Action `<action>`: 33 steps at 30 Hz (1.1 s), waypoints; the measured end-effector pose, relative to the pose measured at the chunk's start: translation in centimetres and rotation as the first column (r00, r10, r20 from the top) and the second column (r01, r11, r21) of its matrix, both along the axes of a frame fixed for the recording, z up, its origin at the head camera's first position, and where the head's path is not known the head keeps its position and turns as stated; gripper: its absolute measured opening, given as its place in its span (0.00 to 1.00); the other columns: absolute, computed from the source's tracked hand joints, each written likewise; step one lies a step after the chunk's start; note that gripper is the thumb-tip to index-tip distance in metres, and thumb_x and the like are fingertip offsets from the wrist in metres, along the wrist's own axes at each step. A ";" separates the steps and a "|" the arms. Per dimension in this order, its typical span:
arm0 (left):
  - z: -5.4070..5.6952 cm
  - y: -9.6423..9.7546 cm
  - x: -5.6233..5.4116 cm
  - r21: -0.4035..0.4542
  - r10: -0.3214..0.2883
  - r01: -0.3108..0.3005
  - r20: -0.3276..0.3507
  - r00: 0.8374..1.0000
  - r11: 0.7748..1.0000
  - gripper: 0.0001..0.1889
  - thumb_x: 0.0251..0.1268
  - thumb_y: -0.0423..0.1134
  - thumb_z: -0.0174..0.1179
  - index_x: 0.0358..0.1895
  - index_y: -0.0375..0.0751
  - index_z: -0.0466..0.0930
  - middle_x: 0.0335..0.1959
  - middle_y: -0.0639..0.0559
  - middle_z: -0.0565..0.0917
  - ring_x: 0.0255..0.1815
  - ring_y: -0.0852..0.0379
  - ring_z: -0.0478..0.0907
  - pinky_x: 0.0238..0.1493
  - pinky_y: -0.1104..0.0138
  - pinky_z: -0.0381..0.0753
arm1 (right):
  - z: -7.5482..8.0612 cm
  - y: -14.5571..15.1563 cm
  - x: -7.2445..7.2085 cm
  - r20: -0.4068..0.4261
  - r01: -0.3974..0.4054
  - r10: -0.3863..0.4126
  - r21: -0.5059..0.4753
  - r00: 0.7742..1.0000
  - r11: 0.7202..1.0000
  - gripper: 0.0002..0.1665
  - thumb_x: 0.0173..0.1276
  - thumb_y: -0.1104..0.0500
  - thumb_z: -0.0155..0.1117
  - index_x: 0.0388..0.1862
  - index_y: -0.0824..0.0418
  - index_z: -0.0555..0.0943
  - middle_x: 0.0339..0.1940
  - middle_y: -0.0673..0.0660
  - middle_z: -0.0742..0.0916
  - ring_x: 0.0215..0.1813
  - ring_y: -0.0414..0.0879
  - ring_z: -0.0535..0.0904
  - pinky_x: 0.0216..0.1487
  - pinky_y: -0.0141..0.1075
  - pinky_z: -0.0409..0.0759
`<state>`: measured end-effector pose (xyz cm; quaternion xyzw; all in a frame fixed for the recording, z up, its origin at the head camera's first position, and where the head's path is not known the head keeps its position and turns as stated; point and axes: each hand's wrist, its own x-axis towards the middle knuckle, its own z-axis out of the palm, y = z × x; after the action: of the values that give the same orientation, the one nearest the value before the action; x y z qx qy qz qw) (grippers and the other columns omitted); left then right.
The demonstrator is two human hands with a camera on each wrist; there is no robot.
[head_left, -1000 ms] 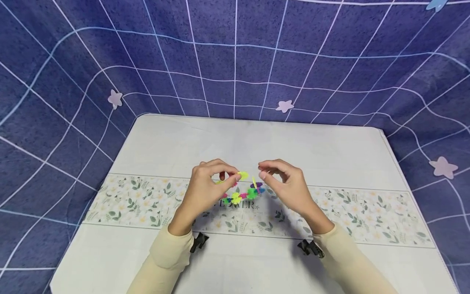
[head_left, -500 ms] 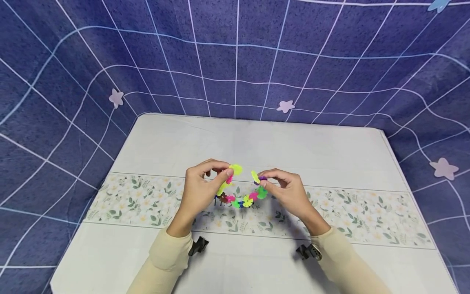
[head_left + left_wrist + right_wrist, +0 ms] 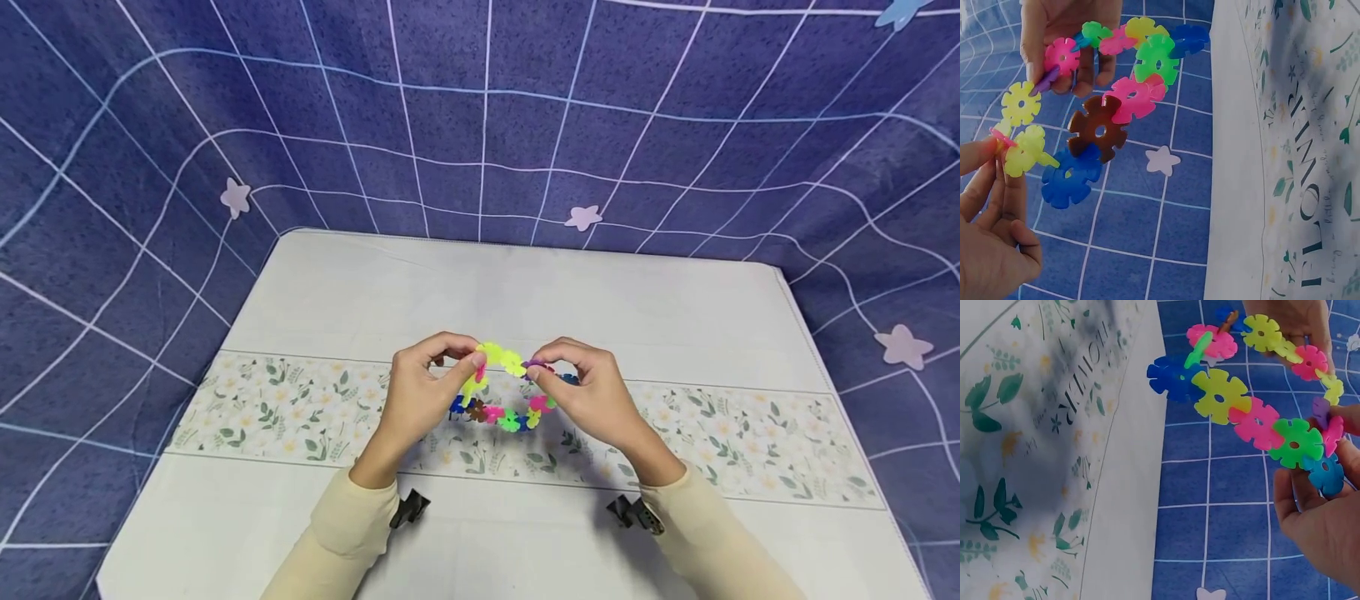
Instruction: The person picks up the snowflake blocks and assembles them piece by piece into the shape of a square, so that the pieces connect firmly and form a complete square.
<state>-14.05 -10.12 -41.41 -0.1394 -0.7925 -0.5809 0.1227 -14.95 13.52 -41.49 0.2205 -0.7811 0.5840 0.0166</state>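
A chain of bright interlocking plastic flower discs (image 3: 507, 419) hangs between both hands in a loop above the table. My left hand (image 3: 423, 387) pinches a pink disc (image 3: 1001, 139) near the yellow end, between thumb and index finger. My right hand (image 3: 592, 387) pinches a purple disc (image 3: 1046, 80) at the opposite side. Between the fingertips of both hands, a yellow disc (image 3: 513, 363) stands with its edge right at the purple disc. Lower in the loop hang a brown disc (image 3: 1082, 128), a blue disc (image 3: 1060, 187) and a green disc (image 3: 1304, 453).
Below the hands is a white table cover (image 3: 480, 292) with a flower-printed band (image 3: 712, 433). A dark blue curtain (image 3: 450, 117) with a grid and stars stands behind and at both sides. Black straps with mounts (image 3: 408, 508) sit at the wrists.
My right hand, empty at first, has taken hold of the purple disc. The two yellow discs at the chain's ends, apart earlier, now come together, and the hands are nearer each other.
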 end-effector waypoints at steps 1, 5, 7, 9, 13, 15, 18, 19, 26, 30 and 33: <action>0.0 0.0 0.0 -0.003 -0.008 0.008 0.003 1.000 1.000 0.03 0.67 0.38 0.71 0.40 0.46 0.89 0.33 0.53 0.90 0.38 0.60 0.84 0.46 0.58 0.77 | 0.1 0.0 0.0 -0.006 0.001 -0.001 0.012 1.000 1.000 0.05 0.70 0.66 0.70 0.37 0.57 0.89 0.39 0.53 0.90 0.39 0.42 0.84 0.44 0.33 0.83; -0.3 -0.2 0.0 -0.022 -0.037 0.038 0.025 0.999 0.999 0.04 0.67 0.39 0.71 0.41 0.46 0.90 0.33 0.54 0.91 0.36 0.61 0.84 0.47 0.64 0.79 | 0.4 0.3 0.1 -0.067 0.000 0.004 0.058 0.998 0.998 0.05 0.68 0.66 0.72 0.36 0.56 0.89 0.39 0.50 0.91 0.43 0.41 0.85 0.50 0.32 0.83; -0.3 -0.3 -0.1 -0.030 -0.054 0.055 0.035 0.998 0.998 0.04 0.66 0.39 0.72 0.41 0.46 0.90 0.34 0.54 0.91 0.35 0.61 0.85 0.48 0.65 0.80 | 0.6 0.4 0.1 -0.118 0.003 0.007 0.082 0.993 0.997 0.04 0.67 0.65 0.73 0.36 0.56 0.90 0.38 0.49 0.91 0.45 0.41 0.85 0.53 0.32 0.83; -0.3 -0.3 -0.1 -0.040 -0.072 0.073 0.036 0.997 0.997 0.04 0.65 0.39 0.72 0.41 0.46 0.90 0.34 0.54 0.91 0.36 0.61 0.85 0.49 0.66 0.81 | 1.0 0.5 0.1 -0.176 0.010 0.010 0.111 0.984 0.994 0.04 0.67 0.65 0.74 0.36 0.55 0.90 0.38 0.48 0.90 0.46 0.40 0.85 0.54 0.30 0.82; -0.3 -0.3 -0.1 -0.066 -0.097 0.097 0.006 0.995 0.993 0.03 0.64 0.38 0.73 0.39 0.46 0.90 0.35 0.54 0.91 0.36 0.61 0.86 0.49 0.65 0.83 | 1.4 0.6 0.2 -0.263 0.028 0.017 0.166 0.965 0.986 0.06 0.65 0.66 0.75 0.35 0.55 0.90 0.37 0.47 0.90 0.47 0.40 0.85 0.55 0.30 0.81; -0.4 -0.2 -0.1 -0.073 -0.103 0.102 -0.010 0.995 0.992 0.03 0.64 0.37 0.73 0.38 0.45 0.89 0.35 0.54 0.91 0.36 0.61 0.86 0.48 0.65 0.84 | 1.5 0.6 0.2 -0.288 0.032 0.022 0.183 0.957 0.983 0.07 0.64 0.67 0.76 0.35 0.55 0.90 0.36 0.48 0.91 0.47 0.40 0.85 0.55 0.30 0.81; -0.5 -0.2 -0.1 -0.072 -0.110 0.107 -0.026 0.994 0.992 0.03 0.62 0.36 0.73 0.36 0.45 0.89 0.35 0.53 0.91 0.36 0.60 0.87 0.48 0.65 0.84 | 1.5 0.6 0.2 -0.307 0.029 0.032 0.193 0.951 0.981 0.05 0.64 0.66 0.76 0.35 0.55 0.91 0.35 0.49 0.91 0.47 0.42 0.86 0.56 0.32 0.81; -0.5 -0.2 -0.1 -0.071 -0.113 0.111 -0.028 0.993 0.991 0.02 0.62 0.35 0.73 0.36 0.45 0.89 0.36 0.53 0.91 0.36 0.60 0.87 0.48 0.65 0.84 | 1.5 0.6 0.2 -0.311 0.029 0.033 0.193 0.950 0.981 0.05 0.64 0.66 0.76 0.35 0.56 0.91 0.35 0.49 0.91 0.47 0.42 0.86 0.56 0.33 0.81; -0.5 -0.4 -0.4 -0.088 -0.148 0.148 0.003 0.989 0.985 0.03 0.63 0.40 0.73 0.35 0.47 0.89 0.35 0.56 0.91 0.37 0.63 0.87 0.48 0.65 0.85 | 1.5 0.4 0.3 -0.329 0.028 0.035 0.184 0.944 0.983 0.06 0.62 0.68 0.76 0.34 0.57 0.91 0.35 0.49 0.91 0.47 0.43 0.86 0.58 0.34 0.79; -0.3 -0.6 -0.5 -0.094 -0.158 0.160 0.022 0.987 0.983 0.04 0.63 0.42 0.73 0.35 0.47 0.90 0.35 0.57 0.91 0.37 0.62 0.87 0.48 0.64 0.85 | 1.5 0.3 0.3 -0.334 0.025 0.037 0.180 0.942 0.983 0.05 0.62 0.67 0.77 0.34 0.58 0.91 0.35 0.51 0.91 0.47 0.44 0.87 0.57 0.34 0.80; -0.3 -0.7 -0.6 -0.099 -0.171 0.174 0.043 0.984 0.980 0.03 0.63 0.41 0.73 0.35 0.48 0.90 0.35 0.57 0.92 0.38 0.62 0.87 0.49 0.63 0.85 | 1.4 0.3 0.3 -0.319 0.026 0.033 0.177 0.947 0.984 0.05 0.63 0.67 0.77 0.34 0.57 0.91 0.35 0.51 0.92 0.46 0.44 0.87 0.56 0.33 0.81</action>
<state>-14.61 -10.80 -41.73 -0.2040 -0.8081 -0.5503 0.0511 -14.67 13.79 -40.06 0.3144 -0.8169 0.4679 0.1223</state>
